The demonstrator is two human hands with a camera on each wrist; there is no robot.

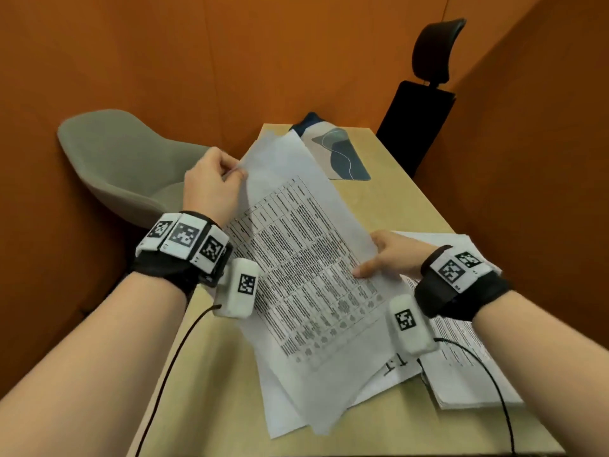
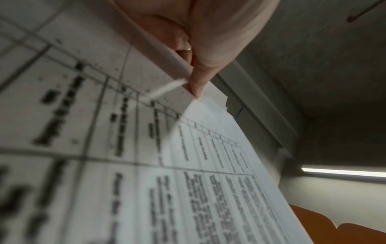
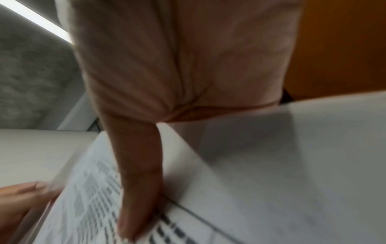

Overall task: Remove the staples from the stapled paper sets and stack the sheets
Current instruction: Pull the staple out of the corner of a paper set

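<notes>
Left hand (image 1: 211, 183): pinching the far left corner of a printed sheet (image 1: 306, 258) between thumb and fingertips, corner raised clear of the table (image 1: 395, 206).
Right hand (image 1: 392, 255): gripping the same sheet at its right edge, thumb on the printed face, fingers tucked beneath.
Printed sheet: covered in a table of text, held slanting over the table's middle, near end drooping onto loose sheets (image 1: 290, 407) below.
Loose sheets: fanned out untidily toward the table's near edge.
Paper stack (image 1: 474, 367): lying flat by the table's right edge, partly under the right wrist.
Staple: too blurred to make out in the left wrist view.
Mat (image 1: 342, 153): patterned in blue and grey, at the table's far end.
Grey chair (image 1: 125, 159): beside the table's left edge.
Black chair (image 1: 418, 110): behind the far right corner.
</notes>
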